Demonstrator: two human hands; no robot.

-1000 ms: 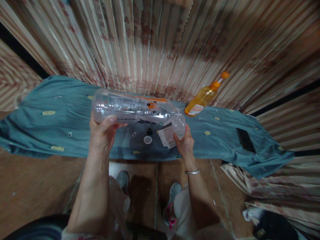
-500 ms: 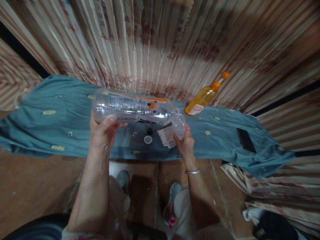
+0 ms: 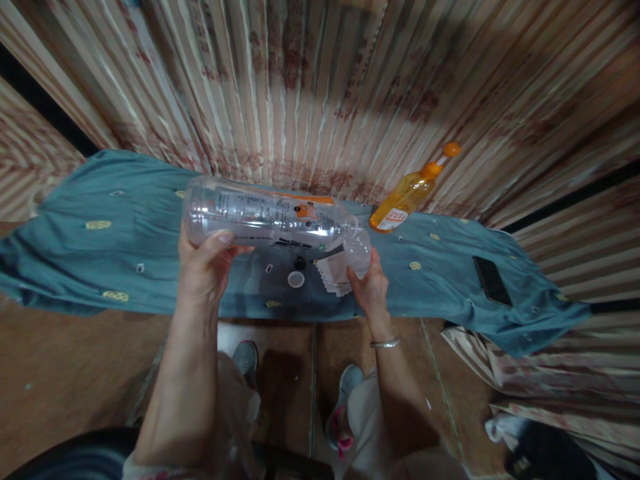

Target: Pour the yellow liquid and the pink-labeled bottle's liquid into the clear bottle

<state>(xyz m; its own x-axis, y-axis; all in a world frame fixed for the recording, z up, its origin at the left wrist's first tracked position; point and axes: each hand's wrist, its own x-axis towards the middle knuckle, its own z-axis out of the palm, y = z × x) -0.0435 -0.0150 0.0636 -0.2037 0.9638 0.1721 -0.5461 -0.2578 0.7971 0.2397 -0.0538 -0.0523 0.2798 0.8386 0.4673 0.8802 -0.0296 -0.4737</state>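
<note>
My left hand [image 3: 206,263] is closed around the base end of a large clear plastic bottle [image 3: 260,217] with an orange and black printed label. The bottle lies nearly level in the air, its neck toward the right. In my right hand [image 3: 369,283] is a small clear cup [image 3: 357,252], gripped at its lower end and tilted. The bottle's mouth meets the cup's rim; whether liquid is flowing I cannot tell. Below them on the cloth are a small black cap [image 3: 300,263], a round whitish lid [image 3: 296,279] and a pale packet with a jagged edge [image 3: 334,275].
An orange pump bottle [image 3: 405,200] stands at the back, right of the cup. A black phone [image 3: 493,280] lies toward the right end of the teal cloth [image 3: 160,260]. Pleated curtains [image 3: 300,87] hang behind. Dark bars [image 3: 565,197] run at the sides.
Almost nothing differs. Both hands, the large bottle and the cup keep practically the same place and tilt.
</note>
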